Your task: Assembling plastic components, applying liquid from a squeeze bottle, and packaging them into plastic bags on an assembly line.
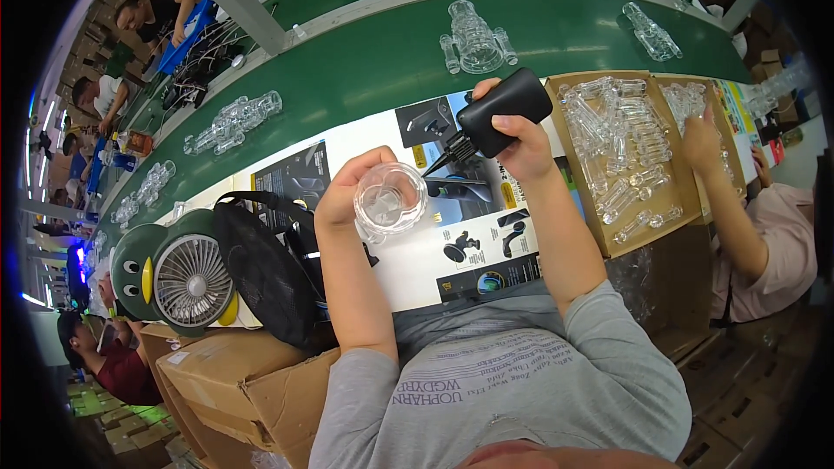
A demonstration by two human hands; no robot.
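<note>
My left hand (pixel 354 184) is closed round a clear round plastic part (pixel 393 200), its open ring end turned up toward me. In my right hand (pixel 526 143) is a black squeeze bottle (pixel 512 111) with a thin tapered nozzle. The nozzle tip points down and left, close to the rim of the clear part; whether it touches I cannot tell. Both hands are above a printed cardboard sheet (pixel 408 274) on the bench. Beyond them a clear assembly with two side tubes (pixel 473 39) stands on the green bench top (pixel 365 52).
At right, a cardboard tray (pixel 612 239) holds many clear tube parts; a co-worker's hand (pixel 702 143) reaches over another tray beside it. More clear assemblies (pixel 234 122) lie at left. A green fan (pixel 187 274), a black mesh bag (pixel 265 269) and a cardboard box (pixel 252 382) are near my left arm.
</note>
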